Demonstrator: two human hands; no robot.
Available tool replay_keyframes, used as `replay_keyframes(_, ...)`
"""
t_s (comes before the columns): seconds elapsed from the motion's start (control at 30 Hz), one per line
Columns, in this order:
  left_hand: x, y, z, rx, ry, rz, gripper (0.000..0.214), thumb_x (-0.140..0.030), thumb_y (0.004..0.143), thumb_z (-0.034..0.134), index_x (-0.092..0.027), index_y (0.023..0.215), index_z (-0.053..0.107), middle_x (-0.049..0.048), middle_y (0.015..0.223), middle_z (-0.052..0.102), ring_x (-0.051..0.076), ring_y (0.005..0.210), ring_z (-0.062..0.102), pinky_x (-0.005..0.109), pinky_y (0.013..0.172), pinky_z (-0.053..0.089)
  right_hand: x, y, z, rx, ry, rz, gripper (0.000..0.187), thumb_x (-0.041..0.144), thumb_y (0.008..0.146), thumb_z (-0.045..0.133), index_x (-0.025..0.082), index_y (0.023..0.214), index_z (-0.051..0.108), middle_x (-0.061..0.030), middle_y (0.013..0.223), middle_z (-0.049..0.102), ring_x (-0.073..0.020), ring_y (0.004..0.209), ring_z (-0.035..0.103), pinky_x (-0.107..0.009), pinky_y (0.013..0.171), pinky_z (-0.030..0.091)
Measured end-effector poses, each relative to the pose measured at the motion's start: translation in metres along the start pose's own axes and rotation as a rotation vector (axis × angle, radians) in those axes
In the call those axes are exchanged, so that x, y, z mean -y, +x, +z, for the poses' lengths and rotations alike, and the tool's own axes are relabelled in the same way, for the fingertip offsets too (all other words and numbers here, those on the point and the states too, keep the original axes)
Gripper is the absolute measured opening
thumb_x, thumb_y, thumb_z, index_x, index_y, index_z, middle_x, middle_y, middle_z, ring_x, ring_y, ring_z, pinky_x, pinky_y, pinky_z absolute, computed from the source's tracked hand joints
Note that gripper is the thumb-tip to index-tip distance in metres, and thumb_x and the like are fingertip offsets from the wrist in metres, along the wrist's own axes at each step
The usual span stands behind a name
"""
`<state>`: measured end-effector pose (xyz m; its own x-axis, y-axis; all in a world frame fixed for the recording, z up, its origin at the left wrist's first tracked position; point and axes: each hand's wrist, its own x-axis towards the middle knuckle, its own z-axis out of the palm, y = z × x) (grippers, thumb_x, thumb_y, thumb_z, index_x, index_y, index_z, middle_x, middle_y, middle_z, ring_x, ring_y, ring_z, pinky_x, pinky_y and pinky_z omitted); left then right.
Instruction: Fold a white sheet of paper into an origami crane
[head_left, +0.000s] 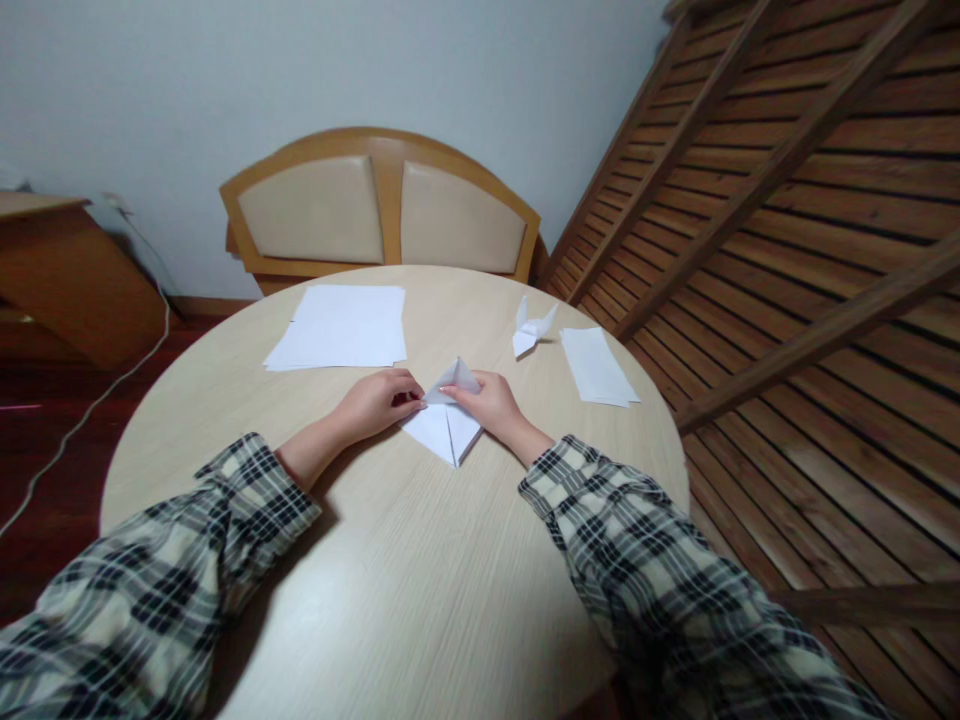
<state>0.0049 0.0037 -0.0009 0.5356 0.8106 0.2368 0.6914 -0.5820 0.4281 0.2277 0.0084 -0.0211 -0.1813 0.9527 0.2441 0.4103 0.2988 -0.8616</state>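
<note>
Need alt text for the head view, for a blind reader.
Two hands in plaid sleeves work a partly folded white paper on a round table, the left hand at its left corner, the right hand holding up a flap. Beyond lie a stack of sheets, a folded figure, a smaller pile and a chair.

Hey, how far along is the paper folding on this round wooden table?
Done: one small folded white paper figure stands beyond the hands. In hand: a pointed, partly folded white sheet lies on the round pale wooden table; the left hand pins its corner, the right hand lifts a flap. Left: that piece looks unfinished, and flat white sheets and a smaller paper stack lie unfolded.
</note>
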Motion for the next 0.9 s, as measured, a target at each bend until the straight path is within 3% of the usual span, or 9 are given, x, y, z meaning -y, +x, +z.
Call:
replay_keyframes(0.1,0.006,-0.003,-0.003,0.037,-0.074,0.03,0.019,-0.026,0.09,0.057,-0.017,0.099,0.072,0.0066,0.093,0.067,0.019,0.081,0.062,0.031,0.075,0.048,0.0,0.0,-0.001,-0.006,-0.011,0.006,0.031,0.042,0.079,0.074,0.016,0.064,0.065,0.0012,0.063,0.059,-0.0111,0.058,0.045,-0.027,0.052,0.028)
replay_keyframes(0.27,0.013,-0.006,-0.002,0.009,-0.102,0.05,0.019,-0.025,0.089,0.056,-0.018,0.096,0.072,0.0066,0.093,0.068,0.02,0.084,0.063,0.033,0.078,0.05,0.0,0.0,-0.001,-0.003,-0.01,-0.008,0.033,0.044,0.079,0.073,0.016,0.064,0.064,0.0021,0.063,0.057,-0.0109,0.058,0.044,-0.027,0.052,0.027)
replay_keyframes(0.47,0.011,-0.005,0.0,-0.015,0.013,0.097,0.019,-0.026,0.091,0.057,-0.018,0.096,0.073,0.0063,0.088,0.068,0.018,0.076,0.062,0.03,0.07,0.048,0.003,-0.001,-0.001,0.007,-0.017,0.013,0.033,0.045,0.078,0.073,0.017,0.064,0.063,0.0027,0.063,0.055,-0.0108,0.058,0.043,-0.027,0.053,0.028)
replay_keyframes(0.7,0.013,-0.004,0.002,-0.066,0.164,0.195,0.019,-0.024,0.091,0.056,-0.017,0.096,0.073,0.0078,0.089,0.07,0.02,0.08,0.063,0.031,0.072,0.048,0.004,-0.002,-0.002,0.012,-0.021,0.013,0.034,0.045,0.078,0.073,0.017,0.062,0.061,0.0029,0.061,0.054,-0.011,0.057,0.044,-0.028,0.052,0.028)
replay_keyframes(0.9,0.011,-0.003,0.001,-0.069,0.208,0.194,0.018,-0.024,0.09,0.056,-0.017,0.094,0.073,0.0079,0.088,0.071,0.02,0.078,0.063,0.031,0.07,0.048,0.004,-0.002,-0.001,0.012,-0.023,0.007,0.034,0.045,0.079,0.074,0.017,0.064,0.063,0.0017,0.064,0.057,-0.0116,0.059,0.046,-0.028,0.054,0.029)
